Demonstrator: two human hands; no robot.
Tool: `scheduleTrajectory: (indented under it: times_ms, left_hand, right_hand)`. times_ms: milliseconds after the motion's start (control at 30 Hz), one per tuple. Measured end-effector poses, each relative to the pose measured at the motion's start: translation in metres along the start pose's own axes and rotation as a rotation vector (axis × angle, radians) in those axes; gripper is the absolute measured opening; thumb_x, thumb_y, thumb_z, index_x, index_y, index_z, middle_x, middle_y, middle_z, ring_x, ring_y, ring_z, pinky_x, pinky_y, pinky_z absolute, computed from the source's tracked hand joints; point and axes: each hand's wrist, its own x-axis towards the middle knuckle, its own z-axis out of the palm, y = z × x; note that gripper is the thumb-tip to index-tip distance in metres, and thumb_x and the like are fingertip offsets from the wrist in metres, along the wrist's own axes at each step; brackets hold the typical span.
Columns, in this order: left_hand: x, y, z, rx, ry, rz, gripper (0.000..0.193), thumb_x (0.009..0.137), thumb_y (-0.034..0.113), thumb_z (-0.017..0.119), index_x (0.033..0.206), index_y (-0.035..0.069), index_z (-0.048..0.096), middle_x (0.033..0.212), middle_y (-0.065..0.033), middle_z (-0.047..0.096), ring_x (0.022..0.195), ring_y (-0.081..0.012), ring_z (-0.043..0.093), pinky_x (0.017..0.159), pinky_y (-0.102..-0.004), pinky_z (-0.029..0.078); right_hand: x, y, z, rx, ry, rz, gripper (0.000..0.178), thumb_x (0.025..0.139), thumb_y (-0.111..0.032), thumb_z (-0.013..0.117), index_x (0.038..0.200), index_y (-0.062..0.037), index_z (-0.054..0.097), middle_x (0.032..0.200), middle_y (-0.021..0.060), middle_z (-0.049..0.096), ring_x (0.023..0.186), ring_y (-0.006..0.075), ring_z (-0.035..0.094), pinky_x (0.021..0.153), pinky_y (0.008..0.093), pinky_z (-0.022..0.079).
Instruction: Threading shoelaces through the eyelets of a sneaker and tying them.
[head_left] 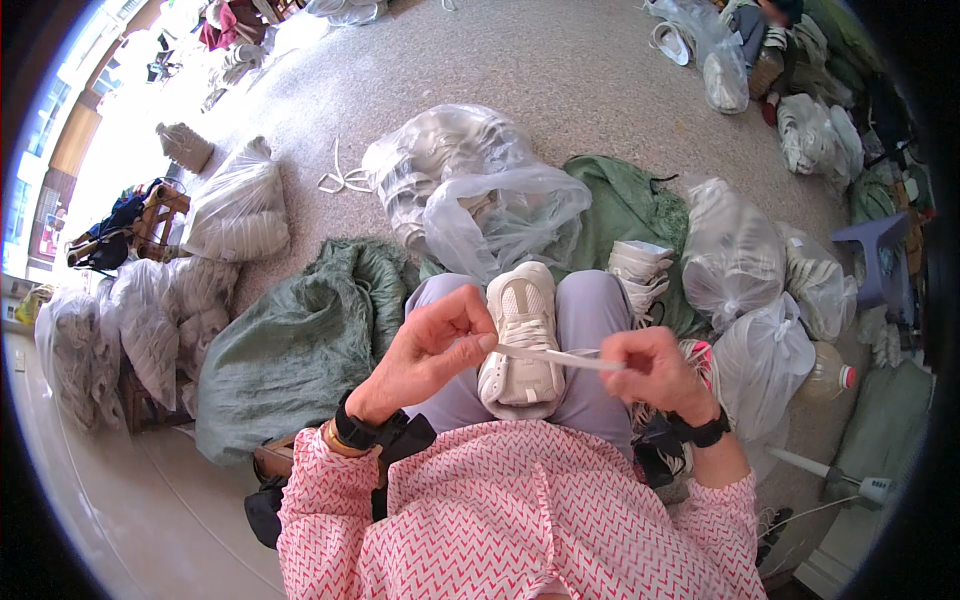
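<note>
A white sneaker [526,300] rests on my lap between my knees, its toe pointing away from me. Laces cross its upper part. Over the shoe's near end, a flat white shoelace [562,357] is stretched sideways between my two hands. My left hand [440,345] pinches it at the shoe's left edge, thumb against the fingers. My right hand [662,372] has its fingers closed around the other stretch, to the right of the shoe and slightly blurred.
Clear plastic bags of shoe parts [455,150] lie ahead, with green sacks [300,345] on both sides. A stack of pale shoe pieces [640,270] stands by my right knee. Further right are tied bags [735,250], a blue-grey stool [885,260] and a plastic jug [825,370].
</note>
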Motion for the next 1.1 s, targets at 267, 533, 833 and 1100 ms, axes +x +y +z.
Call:
scheduleTrajectory:
  times_ms: [267,533,833,1100]
  left_hand:
    - [-0.004,-0.043,0.001,-0.078,0.116,-0.120,0.010,0.105,0.012,0.064,0.100,0.006,0.058,0.090,0.0019,0.056,0.080,-0.0070,0.051,0.074,-0.0250,0.043]
    - [-0.005,-0.072,0.028,0.239,0.143,-0.033,0.010,0.099,0.004,0.068,0.101,0.004,0.058,0.093,0.0015,0.060,0.091,-0.0088,0.058,0.085,-0.0262,0.047]
    - [-0.006,-0.052,0.048,0.451,0.182,0.093,0.015,0.091,0.002,0.074,0.094,0.001,0.059,0.084,-0.0069,0.061,0.078,-0.0183,0.064,0.076,-0.0312,0.050]
    - [-0.015,-0.068,0.039,0.747,0.241,0.181,0.022,0.082,-0.001,0.073,0.098,0.003,0.058,0.093,-0.0127,0.060,0.092,-0.0347,0.059,0.082,-0.0423,0.049]
  right_hand:
    - [-0.069,0.052,-0.057,0.296,0.437,0.063,0.051,0.106,-0.038,0.062,0.067,-0.0101,0.045,0.068,0.0016,0.051,0.052,0.0055,0.040,0.046,0.0215,0.030]
    - [-0.052,0.069,-0.040,-0.272,0.816,0.257,0.022,0.100,-0.026,0.070,0.091,-0.0051,0.070,0.062,-0.0035,0.053,0.051,0.0058,0.044,0.048,0.0228,0.032]
    - [0.034,0.030,0.055,0.022,0.270,0.090,0.021,0.094,-0.005,0.073,0.114,-0.0027,0.071,0.081,0.0043,0.072,0.064,0.0071,0.060,0.059,0.0278,0.048]
    - [0.034,0.037,0.054,-0.537,0.339,-0.005,0.010,0.089,-0.008,0.075,0.092,0.0010,0.072,0.083,0.0126,0.070,0.068,0.0234,0.068,0.062,0.0344,0.052]
